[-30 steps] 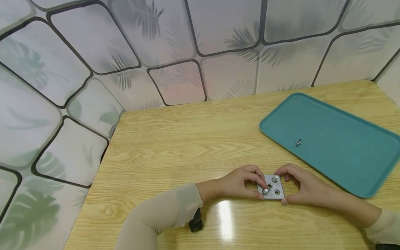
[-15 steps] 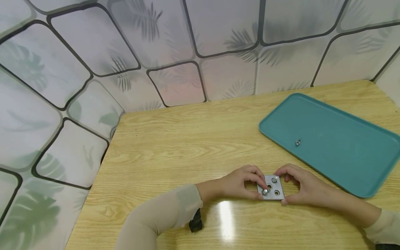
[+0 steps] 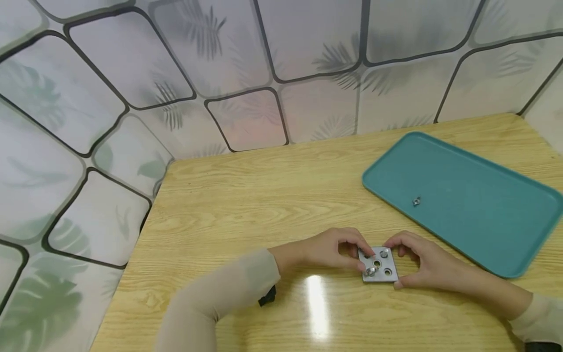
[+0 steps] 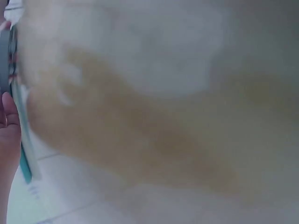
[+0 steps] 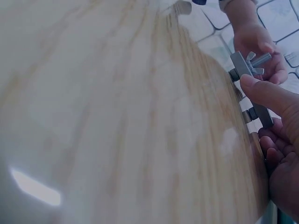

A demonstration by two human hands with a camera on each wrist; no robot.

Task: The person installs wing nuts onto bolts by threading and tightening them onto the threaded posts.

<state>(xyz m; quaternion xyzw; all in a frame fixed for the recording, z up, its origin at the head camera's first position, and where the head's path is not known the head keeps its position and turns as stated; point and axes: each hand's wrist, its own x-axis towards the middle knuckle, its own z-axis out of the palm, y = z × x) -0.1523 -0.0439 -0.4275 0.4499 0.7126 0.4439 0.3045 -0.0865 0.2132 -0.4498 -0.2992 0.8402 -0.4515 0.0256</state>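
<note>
A small square metal plate (image 3: 380, 277) with several holes lies between both hands above the table. On its front left corner sits a wing nut (image 5: 254, 63) on a threaded bolt, and another bolt end (image 3: 384, 253) shows at the back right. My right hand (image 3: 424, 261) pinches the plate's right side, fingers at the back corner and thumb at the front one. My left hand (image 3: 327, 248) has its thumb at the left edge and index finger over the back left corner. In the right wrist view, bolt heads (image 5: 234, 74) stick out under the plate.
A teal tray (image 3: 477, 195) lies on the right of the wooden table (image 3: 246, 195), with a small loose wing nut (image 3: 416, 201) in it. A leaf-patterned covering (image 3: 316, 107) stands along the back and left sides.
My left fingers have shifted off the wing nut at the front left toward the plate's back left corner, baring that nut and the middle hole. My right hand keeps its grip.
</note>
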